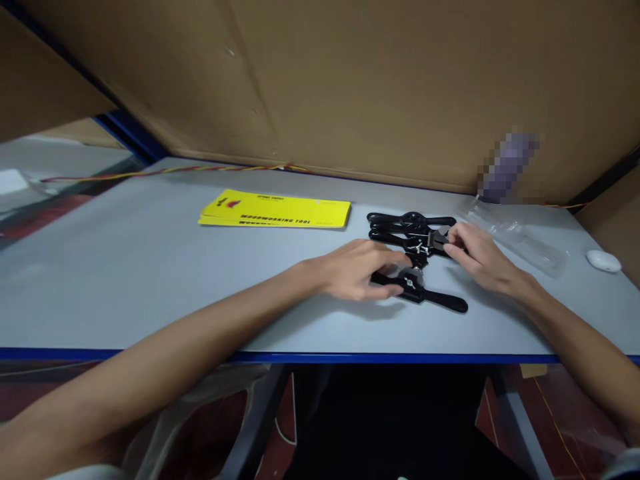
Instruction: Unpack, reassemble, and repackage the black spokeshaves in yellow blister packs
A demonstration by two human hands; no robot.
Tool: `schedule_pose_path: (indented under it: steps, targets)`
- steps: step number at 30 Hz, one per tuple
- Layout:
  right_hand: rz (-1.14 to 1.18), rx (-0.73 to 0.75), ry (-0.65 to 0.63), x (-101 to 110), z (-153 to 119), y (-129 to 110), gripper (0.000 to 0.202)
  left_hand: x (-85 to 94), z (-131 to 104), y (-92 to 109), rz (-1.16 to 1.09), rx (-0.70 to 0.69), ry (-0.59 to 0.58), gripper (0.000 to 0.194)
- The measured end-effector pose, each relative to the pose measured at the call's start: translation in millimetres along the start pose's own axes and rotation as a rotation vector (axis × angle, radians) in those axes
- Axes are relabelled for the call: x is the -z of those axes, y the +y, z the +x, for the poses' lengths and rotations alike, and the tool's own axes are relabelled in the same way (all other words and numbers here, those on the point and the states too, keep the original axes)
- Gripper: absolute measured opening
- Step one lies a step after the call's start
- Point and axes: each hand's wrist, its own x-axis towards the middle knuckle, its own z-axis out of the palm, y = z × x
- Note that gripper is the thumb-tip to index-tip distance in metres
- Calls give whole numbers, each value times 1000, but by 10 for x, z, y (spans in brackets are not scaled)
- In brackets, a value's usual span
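Several black spokeshaves lie on the grey table in front of me, the nearest spokeshave [445, 301] a little apart from a close row of others [387, 218]. My left hand [357, 270] is over the nearest one, thumb and index finger apart on either side of its left handle and body. Whether they press on it is hard to see. My right hand [475, 253] pinches a small grey metal blade [439, 239] between thumb and index finger, above the row's right handles. Wing-shaped silver screws show on the tool bodies.
Yellow printed cards [285, 210] are stacked left of the tools. Clear plastic packaging [525, 237] lies on the right, near a white rounded object [603, 261]. Behind it stands a blurred purple item [510, 167]. A cardboard wall [350, 87] closes off the back.
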Motion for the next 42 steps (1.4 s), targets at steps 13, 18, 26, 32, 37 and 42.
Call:
schedule_pose_path:
  steps: [13,18,26,32,37,42]
  targets:
    - [-122,158,-218,-141,-4,-179,25,-1,45,-187,-78,59,83,38]
    - [-235,271,-210,-212,2,-128,31,-28,91,-232,-139,-3,65,34]
    - [-375,362,-31,-216,18,-21,31,-22,100,-232,-145,79,55,37]
    - [-367,218,101,-141,13,0,23,19,136,-230,-147,8,-42,39]
    - [-397,179,118,-136,5,28,20,41,257,-255,108,-58,-102,39]
    - [-444,179,184,-123,-2,52,21,-23,278,-317,376,-231,-2,28]
